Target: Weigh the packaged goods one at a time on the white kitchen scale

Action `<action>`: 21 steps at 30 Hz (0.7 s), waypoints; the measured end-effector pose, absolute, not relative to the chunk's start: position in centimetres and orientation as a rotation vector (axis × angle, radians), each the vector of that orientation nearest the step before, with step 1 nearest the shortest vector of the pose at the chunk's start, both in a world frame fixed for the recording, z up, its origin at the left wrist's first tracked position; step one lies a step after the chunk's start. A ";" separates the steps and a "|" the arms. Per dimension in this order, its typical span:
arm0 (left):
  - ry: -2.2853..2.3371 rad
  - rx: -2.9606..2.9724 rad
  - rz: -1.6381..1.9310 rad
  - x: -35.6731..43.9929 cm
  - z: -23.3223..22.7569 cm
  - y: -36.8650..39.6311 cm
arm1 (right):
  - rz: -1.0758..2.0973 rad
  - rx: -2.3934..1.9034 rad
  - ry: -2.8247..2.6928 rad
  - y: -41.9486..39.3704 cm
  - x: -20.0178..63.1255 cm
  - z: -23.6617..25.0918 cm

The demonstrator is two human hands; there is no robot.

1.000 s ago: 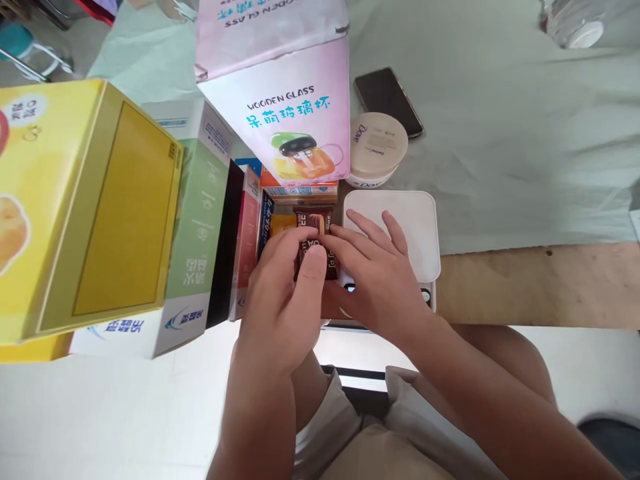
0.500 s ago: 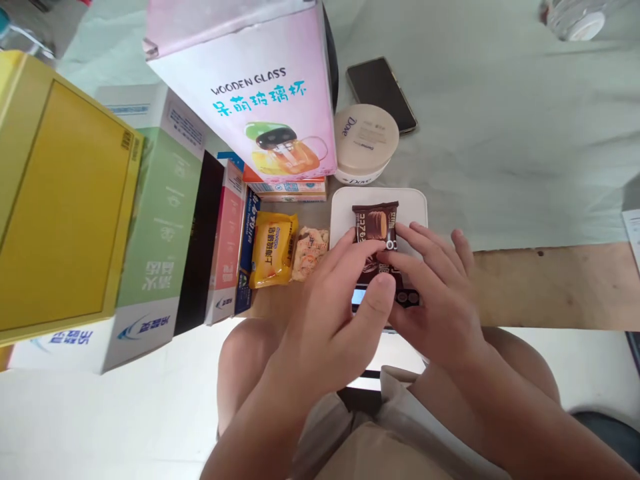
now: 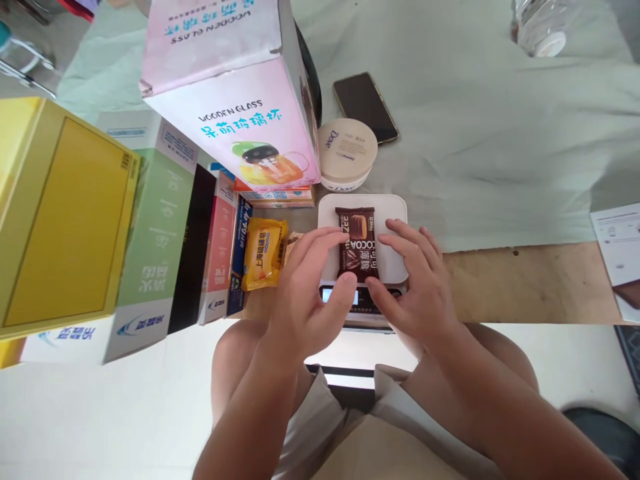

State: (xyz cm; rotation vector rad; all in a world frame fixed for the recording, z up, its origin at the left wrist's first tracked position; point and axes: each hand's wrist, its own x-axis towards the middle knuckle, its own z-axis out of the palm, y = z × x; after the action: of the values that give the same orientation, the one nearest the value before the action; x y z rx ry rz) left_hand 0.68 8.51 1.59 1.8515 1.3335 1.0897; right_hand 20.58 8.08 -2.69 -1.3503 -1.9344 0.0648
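A brown cocoa snack packet (image 3: 357, 243) lies flat on the white platform of a small kitchen scale (image 3: 393, 217). My left hand (image 3: 310, 293) holds the packet's left edge with its fingertips, thumb at the lower corner. My right hand (image 3: 417, 290) frames the right edge, thumb touching the bottom corner. The scale's lit display (image 3: 327, 295) shows between my thumbs. A yellow snack packet (image 3: 260, 252) lies just left of the scale, with another small packet partly hidden behind my left fingers.
Boxes stand in a row at left: a yellow box (image 3: 60, 213), a green-and-white box (image 3: 155, 233), a pink box (image 3: 220, 247). A pink "Wooden Glass" carton (image 3: 235, 93) stands behind. A Dove jar (image 3: 347, 153), a phone (image 3: 365, 107), a bottle (image 3: 540, 27) and a paper (image 3: 617, 243) lie around.
Both hands carried the cocoa packet from the row of snacks at left rightward onto the scale's platform, and it now lies flat and straight there.
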 end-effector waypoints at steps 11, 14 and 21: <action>1.527 1.901 0.947 0.8 2.3 8.4 | 0.160 -1.396 -1.945 8.1 20.6 -2.5; 1.471 1.967 0.930 1.0 2.4 8.4 | 0.178 -1.369 -1.948 7.9 20.5 -2.6; 1.280 1.991 0.915 2.2 2.2 8.0 | 0.261 -1.241 -1.803 7.3 22.1 -2.2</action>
State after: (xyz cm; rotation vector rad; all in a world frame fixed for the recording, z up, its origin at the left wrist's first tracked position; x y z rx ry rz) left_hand 2.21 7.95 2.20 1.9909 1.2798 0.9148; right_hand 22.10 7.34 -2.18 -1.2407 -1.8030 0.2608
